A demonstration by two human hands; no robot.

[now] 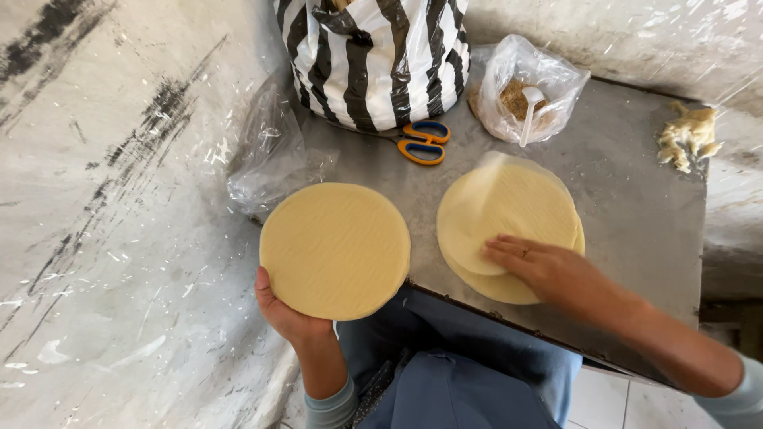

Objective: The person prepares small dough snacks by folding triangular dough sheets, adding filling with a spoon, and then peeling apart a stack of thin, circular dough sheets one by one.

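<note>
My left hand [282,311] holds a round, pale yellow dough sheet [335,249] from below, at the near left edge of the grey metal table [636,206]. My right hand [548,270] lies flat, fingers together, on a stack of similar round dough sheets [501,210] resting on the table. A thin clear film covers part of the stack's top. The held sheet sits level, partly over the table edge.
A black-and-white striped bag [373,59] stands at the back. Orange-and-blue scissors [421,141] lie in front of it. A clear plastic bag with brown filling and a white spoon [528,91] sits at back right. Dough scraps [687,137] lie far right. Crumpled clear plastic [270,159] is at left.
</note>
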